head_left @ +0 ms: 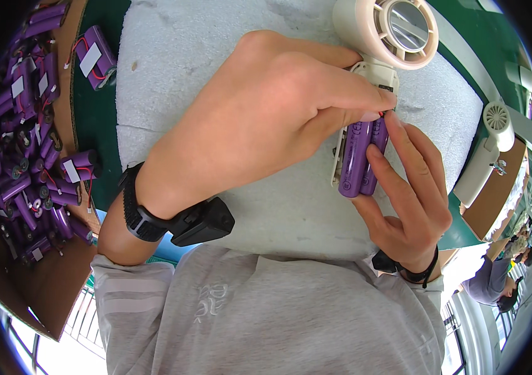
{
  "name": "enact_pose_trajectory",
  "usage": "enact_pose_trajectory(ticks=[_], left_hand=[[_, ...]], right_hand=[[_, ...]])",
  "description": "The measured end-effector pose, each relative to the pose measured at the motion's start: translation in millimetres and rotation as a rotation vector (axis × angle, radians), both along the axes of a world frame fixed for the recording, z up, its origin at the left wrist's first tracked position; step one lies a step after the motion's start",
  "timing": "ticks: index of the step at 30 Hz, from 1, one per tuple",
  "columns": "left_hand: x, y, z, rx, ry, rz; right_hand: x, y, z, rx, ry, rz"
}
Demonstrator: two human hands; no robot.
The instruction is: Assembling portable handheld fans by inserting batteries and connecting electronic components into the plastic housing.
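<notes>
A white handheld fan point(348, 26) lies on the foam pad, its round head at the top and its handle opened up point(386, 75) toward me. Over the handle sits a purple two-cell battery pack point(356, 164). My left hand point(266, 106) reaches across, with thumb and forefinger pinched together at the pack's upper end; a speck of red wire shows beneath the tips, and what they hold is hidden. Around the pack's right side and lower end curl the fingers and thumb of my right hand point(412, 194), holding it.
At left, a cardboard box point(47, 294) holds many purple battery packs. A single pack point(97, 57) lies on the green table beside the foam pad point(172, 56). Another white fan point(487, 153) rests at right by a second cardboard box point(497, 194). People sit farther off at right.
</notes>
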State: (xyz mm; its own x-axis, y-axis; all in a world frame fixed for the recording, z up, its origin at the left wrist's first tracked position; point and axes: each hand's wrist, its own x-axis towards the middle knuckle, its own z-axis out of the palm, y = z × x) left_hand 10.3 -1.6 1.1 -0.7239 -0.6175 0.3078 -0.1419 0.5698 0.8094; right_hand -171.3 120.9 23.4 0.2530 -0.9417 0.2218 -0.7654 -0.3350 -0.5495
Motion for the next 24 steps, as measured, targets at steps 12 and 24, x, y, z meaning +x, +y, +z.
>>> enact_pose_trajectory(ticks=[12,24], left_hand=[[0.1,0.7,-3.5,0.09,0.005,0.01],[-3.5,7.0,-2.6,0.178,0.002,0.069]], right_hand=[[-0.2,-1.6,-11.0,0.068,-0.222,-0.015],[3.3,-10.8,-10.6,0.241,-0.298,-0.158]])
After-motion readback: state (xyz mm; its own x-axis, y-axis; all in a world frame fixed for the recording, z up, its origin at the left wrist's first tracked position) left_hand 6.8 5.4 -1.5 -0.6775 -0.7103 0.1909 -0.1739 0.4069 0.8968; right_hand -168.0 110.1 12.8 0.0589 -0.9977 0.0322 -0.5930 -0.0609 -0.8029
